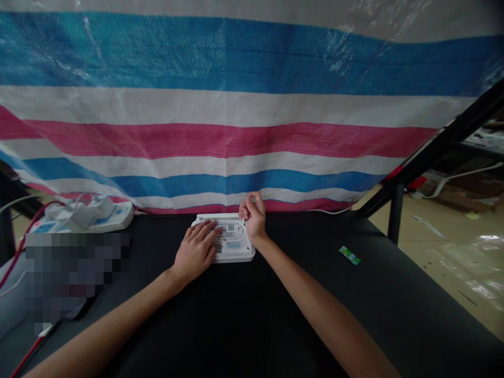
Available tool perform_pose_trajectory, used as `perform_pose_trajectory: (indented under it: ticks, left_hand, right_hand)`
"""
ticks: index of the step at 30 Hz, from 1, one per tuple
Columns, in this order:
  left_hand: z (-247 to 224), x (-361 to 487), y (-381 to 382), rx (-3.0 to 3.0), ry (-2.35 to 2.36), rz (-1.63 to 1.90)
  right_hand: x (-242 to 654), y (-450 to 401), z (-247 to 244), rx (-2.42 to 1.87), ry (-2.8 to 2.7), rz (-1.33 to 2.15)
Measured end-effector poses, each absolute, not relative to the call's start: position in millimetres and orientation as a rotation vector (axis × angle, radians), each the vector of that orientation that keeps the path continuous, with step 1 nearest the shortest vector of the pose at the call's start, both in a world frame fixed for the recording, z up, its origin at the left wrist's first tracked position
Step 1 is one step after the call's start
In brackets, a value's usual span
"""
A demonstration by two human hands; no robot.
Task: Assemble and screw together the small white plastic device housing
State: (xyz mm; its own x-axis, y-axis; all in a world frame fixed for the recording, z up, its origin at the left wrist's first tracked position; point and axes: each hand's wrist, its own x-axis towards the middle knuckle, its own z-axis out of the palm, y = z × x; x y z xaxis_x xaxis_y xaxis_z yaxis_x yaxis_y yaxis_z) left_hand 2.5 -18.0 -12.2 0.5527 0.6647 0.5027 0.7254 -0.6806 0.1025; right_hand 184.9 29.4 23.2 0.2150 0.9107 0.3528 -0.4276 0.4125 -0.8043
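A white plastic device point(235, 252) with vent holes and printed labels lies on the black table point(252, 325), near its far edge. Spread over the left part of the device is my left hand point(198, 247), its fingers extended flat on the surface. At the device's upper right corner, my right hand point(253, 216) is raised on its side with curled fingers. Whatever those fingers may hold is too small or hidden to make out. A white bar runs along the device's far side.
A white power strip point(118, 217) with plugs and cables stands at the back left, behind a pixelated dark object point(74, 278). A small green packet point(349, 255) lies right. Striped sheeting point(236, 110) hangs behind the table; a black metal frame point(395, 210) stands right.
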Motion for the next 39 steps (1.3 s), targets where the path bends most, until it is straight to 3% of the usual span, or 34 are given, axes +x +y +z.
perform_pose_trajectory:
  ticks: [39]
  left_hand:
    - [-8.9, 2.1, -18.9, -2.693, -1.235, -0.717]
  right_hand:
    - [188.3, 38.9, 18.5, -0.605, -0.937, 1.035]
